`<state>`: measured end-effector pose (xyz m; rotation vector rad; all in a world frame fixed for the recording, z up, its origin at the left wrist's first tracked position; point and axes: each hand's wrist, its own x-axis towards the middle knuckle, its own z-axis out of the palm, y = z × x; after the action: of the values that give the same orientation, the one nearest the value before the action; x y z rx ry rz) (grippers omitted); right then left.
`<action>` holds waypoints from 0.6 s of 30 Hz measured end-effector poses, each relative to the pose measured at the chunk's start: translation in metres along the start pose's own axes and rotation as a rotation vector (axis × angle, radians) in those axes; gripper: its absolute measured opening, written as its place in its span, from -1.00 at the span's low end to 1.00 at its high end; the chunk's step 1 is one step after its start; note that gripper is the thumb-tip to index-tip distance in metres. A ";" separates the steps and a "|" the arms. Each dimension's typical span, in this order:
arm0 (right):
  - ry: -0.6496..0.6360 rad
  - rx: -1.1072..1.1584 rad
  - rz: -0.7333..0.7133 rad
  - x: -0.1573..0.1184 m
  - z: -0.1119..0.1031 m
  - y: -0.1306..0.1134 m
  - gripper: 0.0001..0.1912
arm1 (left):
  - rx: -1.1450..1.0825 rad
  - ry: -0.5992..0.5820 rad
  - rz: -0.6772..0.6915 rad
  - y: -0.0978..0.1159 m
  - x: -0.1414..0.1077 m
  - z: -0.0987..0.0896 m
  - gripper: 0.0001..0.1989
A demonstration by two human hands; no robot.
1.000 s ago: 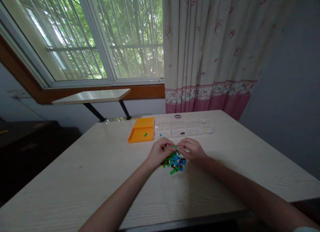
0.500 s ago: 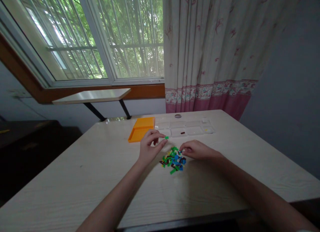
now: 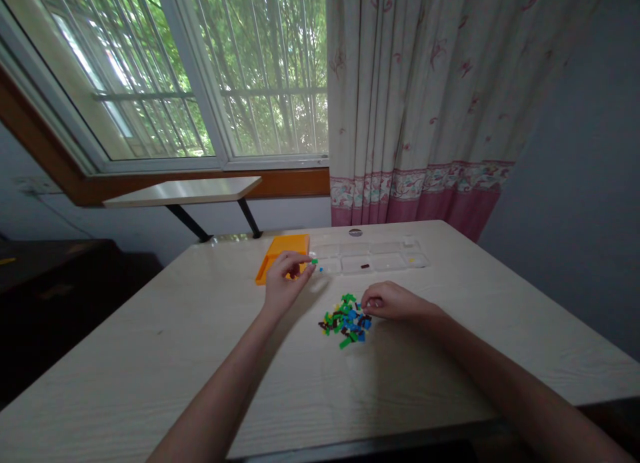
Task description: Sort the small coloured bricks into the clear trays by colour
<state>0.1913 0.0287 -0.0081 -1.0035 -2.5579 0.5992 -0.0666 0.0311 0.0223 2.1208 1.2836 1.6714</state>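
Between thumb and forefinger, my left hand (image 3: 287, 276) pinches a small green building brick (image 3: 315, 261) over the left end of the clear compartment tray (image 3: 357, 272). A tiny blue piece (image 3: 321, 269) shows just below that brick, at the tray's left compartment. My right hand (image 3: 393, 300) is closed at the right edge of a loose pile of small bricks (image 3: 345, 322) in green, blue, yellow and dark brown. Whatever its fingertips hold is too small and hidden to make out. One dark brown brick (image 3: 365, 266) lies in a middle compartment, and a yellow one (image 3: 411, 260) further right.
An open orange case (image 3: 287, 246) lies behind my left hand. A raised shelf (image 3: 185, 191) on black legs stands at the table's back left. A round dark disc (image 3: 355, 232) is set near the back edge, below the curtain (image 3: 425, 103).
My left hand has moved left and away from me with the green brick, from above the pile to the tray's left end. My right hand has barely shifted.
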 end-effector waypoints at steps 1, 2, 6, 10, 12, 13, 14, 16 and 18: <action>0.001 -0.005 0.003 0.000 0.000 -0.001 -0.84 | 0.047 0.014 -0.044 -0.010 0.003 -0.004 -0.83; 0.001 -0.009 0.005 0.000 -0.001 -0.001 -0.84 | 0.098 0.022 -0.097 -0.021 0.005 -0.009 -0.82; 0.000 -0.016 -0.005 0.000 0.000 -0.001 -0.85 | 0.306 0.068 -0.313 -0.061 0.006 -0.023 -0.78; -0.002 0.001 0.005 0.000 0.001 0.000 -0.85 | 0.380 -0.003 -0.350 -0.077 0.002 -0.025 -0.76; -0.009 0.009 0.020 0.000 0.000 0.000 -0.84 | 0.426 -0.061 -0.336 -0.076 0.001 -0.024 -0.76; -0.012 0.012 0.022 0.000 0.000 0.000 -0.84 | 0.456 -0.086 -0.333 -0.075 0.000 -0.023 -0.77; -0.015 0.013 0.020 0.000 0.000 0.000 -0.84 | 0.489 -0.110 -0.332 -0.074 0.000 -0.023 -0.77; -0.021 0.014 0.007 0.000 0.000 0.001 -0.84 | 0.567 -0.161 -0.333 -0.073 -0.001 -0.023 -0.77; -0.025 0.009 -0.001 0.000 0.001 0.003 -0.84 | 0.646 -0.211 -0.329 -0.074 -0.002 -0.024 -0.77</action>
<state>0.1924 0.0306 -0.0108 -0.9981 -2.5748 0.6257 -0.1256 0.0665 -0.0132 2.1304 2.1613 0.9474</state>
